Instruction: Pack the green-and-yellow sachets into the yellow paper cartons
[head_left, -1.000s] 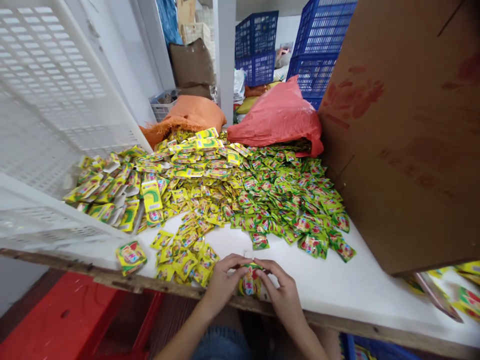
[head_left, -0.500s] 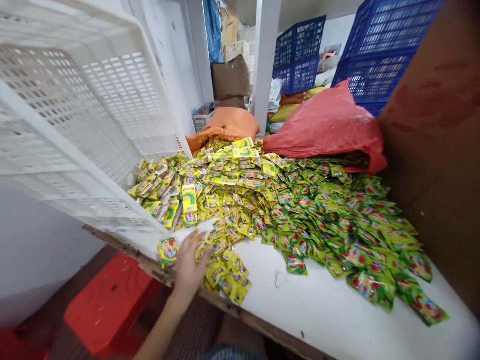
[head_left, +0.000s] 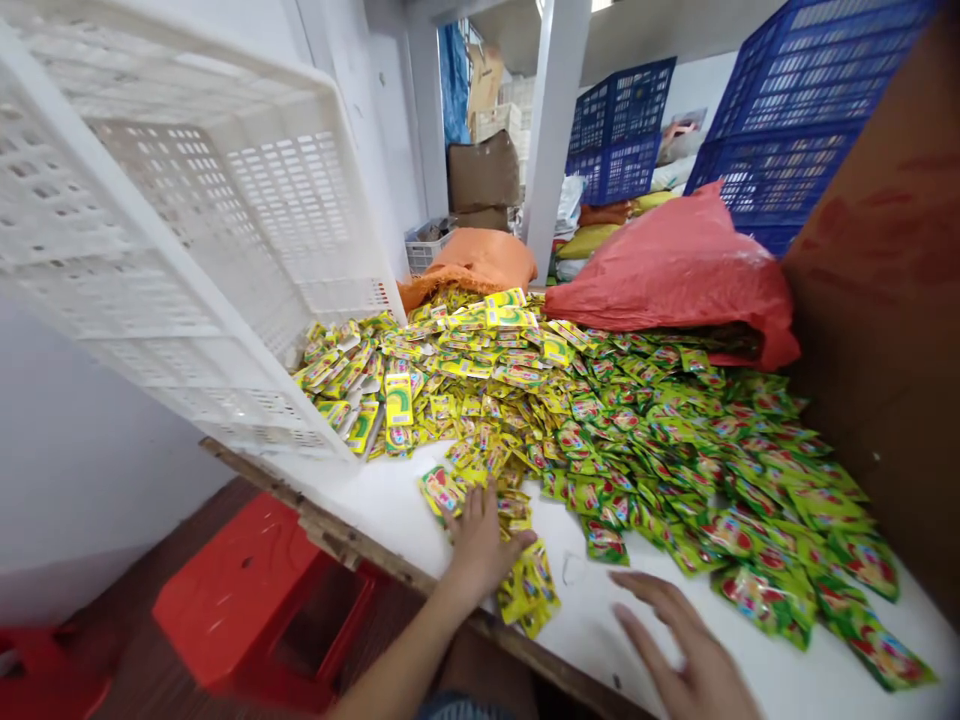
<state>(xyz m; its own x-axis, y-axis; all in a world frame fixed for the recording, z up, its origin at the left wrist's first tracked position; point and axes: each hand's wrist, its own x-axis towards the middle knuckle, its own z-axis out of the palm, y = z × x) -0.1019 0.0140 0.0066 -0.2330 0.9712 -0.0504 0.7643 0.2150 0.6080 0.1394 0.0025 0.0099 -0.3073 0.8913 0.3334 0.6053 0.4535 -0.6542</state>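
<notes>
A big heap of small yellow and green sachets (head_left: pixel 600 420) covers the white tabletop (head_left: pixel 675 640). My left hand (head_left: pixel 480 545) lies flat on a small bunch of yellow sachets (head_left: pixel 525 580) near the table's front edge, fingers spread, pressing on them. A single sachet (head_left: pixel 441 490) sits just left of its fingertips. My right hand (head_left: pixel 686 650) hovers open above bare tabletop at the lower right, blurred, holding nothing.
A white plastic crate (head_left: pixel 187 230) leans tilted at the left. A brown cardboard box (head_left: pixel 885 300) walls the right side. Red plastic bag (head_left: pixel 675 270) and orange sack (head_left: pixel 480 260) lie behind the heap. Blue crates (head_left: pixel 780 130) stack at the back. Red stools (head_left: pixel 255 600) stand below.
My left hand slid right along the front edge, dragging yellow sachets with it. My right hand, out of view half a second ago, has come back in empty. The camera swung left.
</notes>
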